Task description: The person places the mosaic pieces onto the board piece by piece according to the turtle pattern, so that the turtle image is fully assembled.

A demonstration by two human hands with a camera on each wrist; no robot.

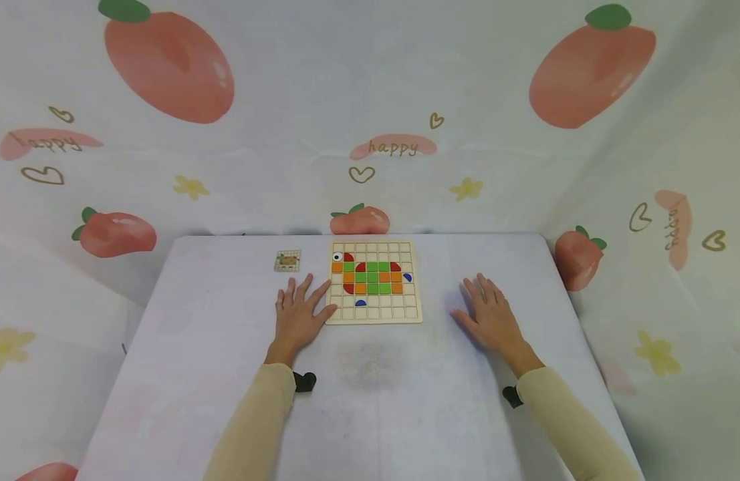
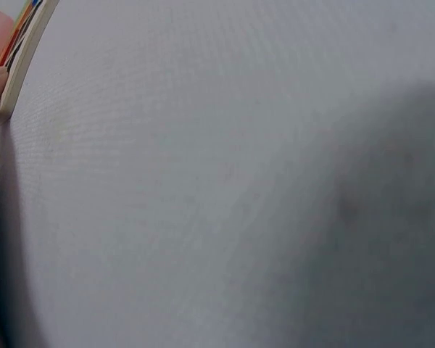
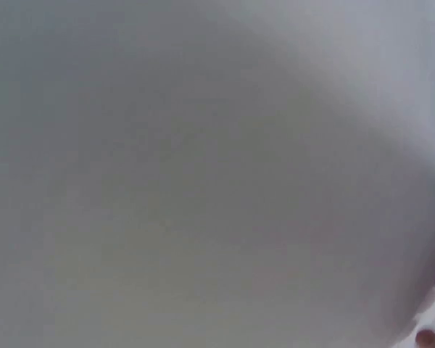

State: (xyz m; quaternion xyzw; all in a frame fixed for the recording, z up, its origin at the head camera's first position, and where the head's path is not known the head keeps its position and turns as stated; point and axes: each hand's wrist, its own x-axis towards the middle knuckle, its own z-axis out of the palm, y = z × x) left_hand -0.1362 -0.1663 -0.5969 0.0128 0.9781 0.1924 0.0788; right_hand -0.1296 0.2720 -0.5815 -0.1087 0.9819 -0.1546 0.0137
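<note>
A square wooden grid board (image 1: pixel 376 312) lies flat toward the back of the table. Coloured pieces in red, orange, green and blue fill part of its cells, with an eye piece (image 1: pixel 337 257) near the upper left corner. My left hand (image 1: pixel 297 321) rests with spread fingers at the board's left side, its thumb and index fingertip touching the edge. In the left wrist view the board's edge (image 2: pixel 27 61) shows at the upper left beside a fingertip. To the right of the board, apart from it, my right hand (image 1: pixel 490 319) lies on the table with straight fingers, holding nothing.
A small card (image 1: pixel 287 260) with a printed grid picture lies left of the board, just beyond the left fingertips. White cloth covers the table (image 1: pixel 376 414). A patterned curtain (image 1: pixel 370 80) hangs behind and at both sides. The right wrist view shows mostly blurred cloth.
</note>
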